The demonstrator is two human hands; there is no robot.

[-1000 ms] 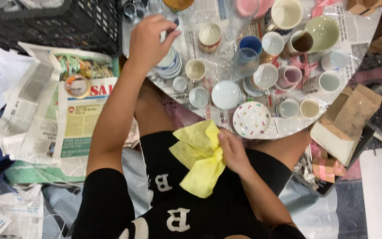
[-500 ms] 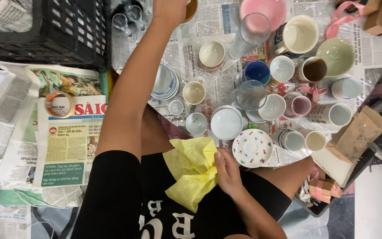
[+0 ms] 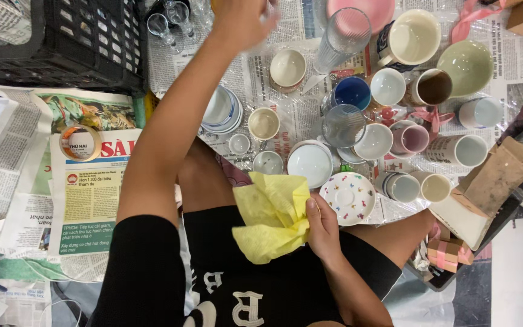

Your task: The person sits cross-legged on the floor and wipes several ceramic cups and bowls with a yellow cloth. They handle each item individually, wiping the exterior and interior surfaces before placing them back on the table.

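My right hand (image 3: 325, 227) rests in my lap and grips a crumpled yellow cloth (image 3: 270, 218), just short of a white bowl (image 3: 310, 163) and a dotted saucer (image 3: 349, 197). My left arm stretches far forward. My left hand (image 3: 243, 21) is blurred near the top edge, beyond a stack of blue-rimmed plates (image 3: 222, 112) and beside a cream cup (image 3: 289, 66). Its fingers are curled, but whether they hold anything is unclear.
Several cups, mugs and bowls crowd the newspaper-covered surface, with a tall clear glass (image 3: 346, 30), a green bowl (image 3: 467, 66) and a pink plate (image 3: 364, 9). A black crate (image 3: 62, 42) stands far left, a tape roll (image 3: 80, 142) lies on newspaper, and a cardboard box (image 3: 497, 175) sits at the right.
My left hand has moved away from the stack of plates, farther forward toward the top edge. My right hand keeps hold of the yellow cloth in my lap.
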